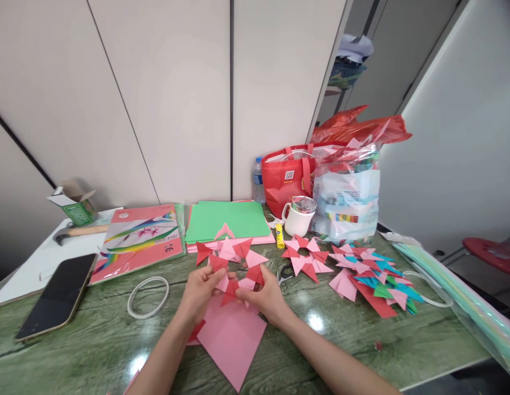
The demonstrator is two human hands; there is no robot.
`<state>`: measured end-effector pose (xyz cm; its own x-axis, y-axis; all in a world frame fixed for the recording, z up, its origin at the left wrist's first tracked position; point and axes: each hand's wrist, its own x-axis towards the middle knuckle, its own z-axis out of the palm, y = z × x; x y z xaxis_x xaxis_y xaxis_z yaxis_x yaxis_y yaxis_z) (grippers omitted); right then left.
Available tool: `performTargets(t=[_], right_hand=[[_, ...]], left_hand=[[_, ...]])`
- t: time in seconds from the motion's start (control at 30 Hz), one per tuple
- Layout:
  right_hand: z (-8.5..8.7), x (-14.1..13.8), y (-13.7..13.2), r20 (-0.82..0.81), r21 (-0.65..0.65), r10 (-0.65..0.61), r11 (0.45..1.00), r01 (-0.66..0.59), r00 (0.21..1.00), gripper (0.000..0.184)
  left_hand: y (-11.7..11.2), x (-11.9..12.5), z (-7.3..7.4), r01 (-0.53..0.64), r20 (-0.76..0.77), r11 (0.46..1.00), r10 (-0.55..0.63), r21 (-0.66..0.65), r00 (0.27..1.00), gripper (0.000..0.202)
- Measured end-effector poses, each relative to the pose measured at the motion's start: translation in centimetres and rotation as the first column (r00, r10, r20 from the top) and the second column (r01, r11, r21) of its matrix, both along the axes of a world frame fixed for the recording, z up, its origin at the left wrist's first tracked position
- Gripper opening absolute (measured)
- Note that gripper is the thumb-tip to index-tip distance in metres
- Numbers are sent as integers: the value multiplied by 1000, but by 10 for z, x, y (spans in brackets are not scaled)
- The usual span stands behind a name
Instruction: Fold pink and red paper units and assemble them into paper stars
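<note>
Between my two hands is a ring-shaped origami star [228, 249] of alternating red and pink folded paper points. My left hand [199, 291] pinches its left side, thumb and fingers closed on the paper. On the lower right, my right hand [267, 296] grips a red and pink section, with the thumb on its front. Pink square paper sheets [234, 343] lie on the table beneath the star, and a bit of red paper [196, 332] shows at their left edge. A finished-looking red and pink star [306, 256] rests to the right of my hands.
Green paper [228, 220] is stacked behind my hands. Scissors [285, 273], a glue stick [279, 236] and a white mug [298, 219] stand or lie to the right, near several folded pieces [374, 269]. Leftward are a white ring [148, 297], a phone [57, 296] and a paper pack [137, 238].
</note>
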<state>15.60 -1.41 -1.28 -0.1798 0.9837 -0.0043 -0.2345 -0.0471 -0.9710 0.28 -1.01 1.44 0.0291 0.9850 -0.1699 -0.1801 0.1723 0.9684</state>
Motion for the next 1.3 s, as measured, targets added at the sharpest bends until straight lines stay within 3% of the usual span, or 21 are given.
performTargets(t=[0.17, 0.37, 0.53, 0.63, 0.8, 1.0, 1.3], right_hand=[[1, 4, 3, -11, -38, 24, 999, -24, 1000, 50], [-5, 8, 13, 67, 97, -112, 990, 105, 991, 38], [-13, 10, 16, 129, 127, -148, 983, 132, 981, 35], [-15, 9, 17, 101, 151, -159, 978, 143, 982, 27], [-13, 9, 19, -67, 64, -55, 996, 60, 996, 28], [-10, 8, 16, -44, 86, -24, 996, 27, 999, 28], [-13, 7, 20, -164, -46, -149, 989, 143, 975, 38]], left_hand=[[1, -2, 2, 14, 46, 999, -12, -35, 999, 31], [1, 3, -6, -123, -57, 992, 120, -42, 991, 50], [0, 2, -5, -50, -145, 999, 47, -15, 988, 34], [0, 1, -1, -94, -151, 994, 100, 49, 983, 31], [6, -4, -3, -198, -86, 965, 215, 172, 973, 29], [11, -10, -5, -301, -142, 903, 356, 307, 924, 29], [10, -11, -5, -197, -219, 917, 283, 346, 934, 22]])
